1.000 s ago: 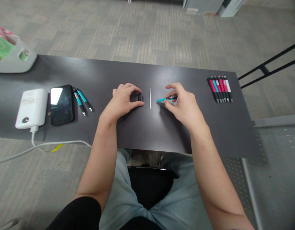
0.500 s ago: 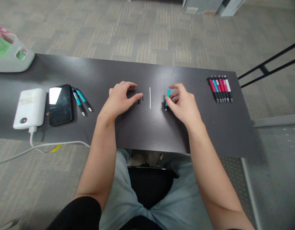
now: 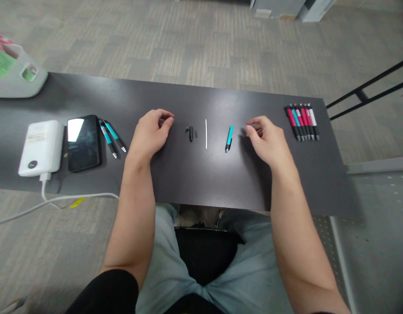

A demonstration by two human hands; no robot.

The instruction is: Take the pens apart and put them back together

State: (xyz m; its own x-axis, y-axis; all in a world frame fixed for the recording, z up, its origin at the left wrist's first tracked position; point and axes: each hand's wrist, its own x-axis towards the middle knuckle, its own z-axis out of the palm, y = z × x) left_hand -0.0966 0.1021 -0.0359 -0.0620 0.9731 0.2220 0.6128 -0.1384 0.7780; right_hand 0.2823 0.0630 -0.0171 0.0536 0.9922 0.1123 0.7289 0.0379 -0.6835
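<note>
Pen parts lie in a row on the dark table (image 3: 195, 183). From left to right there is a short black piece (image 3: 190, 133) with a tiny bit beside it, a thin white refill (image 3: 206, 133) and a teal barrel (image 3: 229, 138). My left hand (image 3: 149, 133) rests left of the black piece, its fingers curled against the thumb. My right hand (image 3: 267, 137) rests right of the teal barrel with its fingertips pinched together. What either pinch holds, if anything, is hidden. Neither hand touches the laid-out parts.
A row of several red, teal and white pens (image 3: 302, 121) lies at the table's right end. On the left are two teal pens (image 3: 111, 137), a black phone (image 3: 83, 141) and a white power bank (image 3: 41, 147) with a cable. A plastic container (image 3: 16, 76) sits far left.
My left hand let go of the black piece and drew back left. My right hand laid the teal barrel down and drew back right. The parts now lie uncovered between the hands.
</note>
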